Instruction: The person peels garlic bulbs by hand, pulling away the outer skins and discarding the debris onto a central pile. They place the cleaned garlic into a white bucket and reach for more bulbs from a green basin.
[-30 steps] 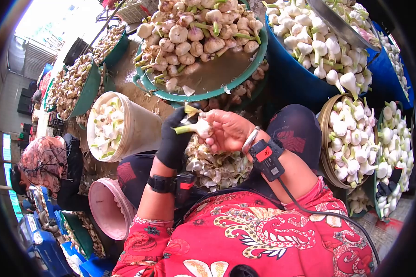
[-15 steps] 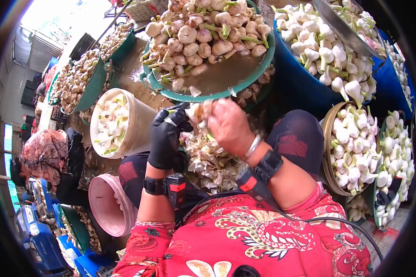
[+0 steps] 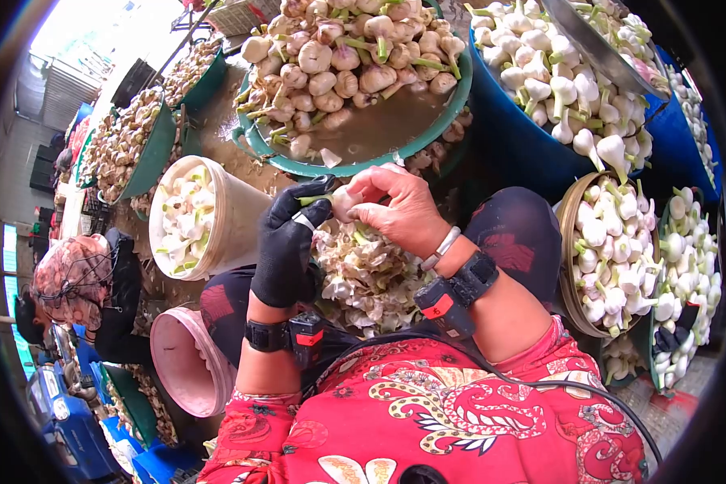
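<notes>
My left hand [image 3: 286, 242], in a black glove with a white band on one finger, pinches the green stem of a garlic bulb [image 3: 344, 203]. From the right, the bare fingers of my right hand [image 3: 403, 211] are closed against the same bulb's pale skin. Beneath both hands lies a heap of loose garlic peels [image 3: 367, 274] between the knees. Beyond them, a green basin [image 3: 343, 170] holds unpeeled garlic bulbs [image 3: 323, 73] and brownish water.
A white bucket [image 3: 238, 218] of garlic and a pink bucket [image 3: 187, 363] stand at left. Cleaned garlic fills a blue tub [image 3: 500, 133] and a round basket [image 3: 571, 242] at right. Another person [image 3: 77, 274] sits far left.
My right hand's fingers, blurred before, now show clearly around the bulb. The bulb looks paler and smoother. The whole view has shifted slightly.
</notes>
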The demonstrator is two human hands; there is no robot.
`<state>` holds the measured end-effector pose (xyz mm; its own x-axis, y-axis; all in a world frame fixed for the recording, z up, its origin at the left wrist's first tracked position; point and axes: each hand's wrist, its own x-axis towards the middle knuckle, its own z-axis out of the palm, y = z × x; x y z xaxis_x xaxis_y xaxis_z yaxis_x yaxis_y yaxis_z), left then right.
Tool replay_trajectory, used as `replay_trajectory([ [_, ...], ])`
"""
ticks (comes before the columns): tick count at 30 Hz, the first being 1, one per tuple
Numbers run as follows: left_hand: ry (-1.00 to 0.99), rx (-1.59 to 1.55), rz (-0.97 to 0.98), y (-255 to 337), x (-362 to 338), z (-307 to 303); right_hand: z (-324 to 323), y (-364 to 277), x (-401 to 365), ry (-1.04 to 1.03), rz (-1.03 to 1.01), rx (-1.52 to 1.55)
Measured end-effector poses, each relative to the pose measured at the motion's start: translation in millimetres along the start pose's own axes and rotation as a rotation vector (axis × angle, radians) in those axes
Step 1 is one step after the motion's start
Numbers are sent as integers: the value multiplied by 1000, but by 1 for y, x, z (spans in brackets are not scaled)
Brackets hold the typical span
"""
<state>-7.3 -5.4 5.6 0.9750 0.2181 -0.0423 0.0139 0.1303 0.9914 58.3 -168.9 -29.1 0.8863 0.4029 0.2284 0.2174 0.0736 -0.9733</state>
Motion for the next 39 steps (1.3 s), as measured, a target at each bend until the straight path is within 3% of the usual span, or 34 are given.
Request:
replay_trajectory([
  [3, -50, 249, 95, 1, 1, 1, -5, -2, 0, -31, -10, -46],
  [9, -47, 424, 130, 0, 4, 2, -3, -3, -2, -73, -69, -227],
  [10, -38, 426, 134, -2, 4, 1, -2, -3, -4, -80, -75, -225],
  [13, 51, -37, -55, -6, 7, -9, 1, 4, -9, -127, -68, -352],
  [16, -8, 35, 96, -9, 4, -14, 0, 8, -9, -33, 47, -350],
  [17, 81, -132, -54, -11, 4, -12, -2, 6, -8, -21, 191, -256],
  [18, 80, -134, -54, -8, 1, -9, -4, 6, -5, -45, 188, -151],
  [20, 87, -277, -120, -1, -5, -2, 0, 4, -5, -35, 325, 445],
  [22, 60, -286, -124, -3, -5, -2, -4, -5, -3, -70, 337, 438],
  [24, 32, -163, -92, -1, -4, -2, -6, -6, -2, -153, 237, 310],
  [30, 7, -25, -64, 6, -4, 6, -6, 2, 3, -137, 169, 270],
  [32, 11, 69, -37, 6, -8, 8, -9, -1, 4, -237, 144, 22],
  [35, 6, 297, 18, 11, -14, 10, -10, -2, 2, -307, 76, -117],
  [39, 92, 170, -5, 13, -16, 8, -4, -3, -5, -278, -9, -158],
])
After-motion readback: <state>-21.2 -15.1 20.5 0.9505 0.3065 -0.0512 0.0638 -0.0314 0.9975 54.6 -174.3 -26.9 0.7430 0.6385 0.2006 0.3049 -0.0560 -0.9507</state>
